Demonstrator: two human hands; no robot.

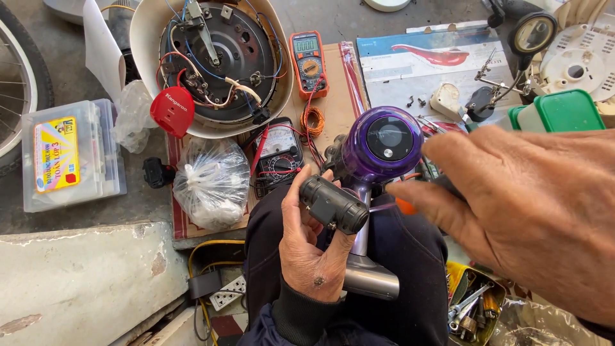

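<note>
Clutter of repair gear covers the floor: an opened round appliance base (214,57) at eleven o'clock, an orange multimeter (308,62) at twelve. Centre frame, a purple handheld vacuum (378,154) rests on the person's lap. The right hand (525,211), fingers spread and empty, hovers at three o'clock; the left hand (311,250) is clamped on a black cylindrical part (334,204) just beside the vacuum.

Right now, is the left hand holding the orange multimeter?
No, the left hand grips a black cylindrical part beside the purple appliance; the orange multimeter lies untouched on the cardboard.
</note>
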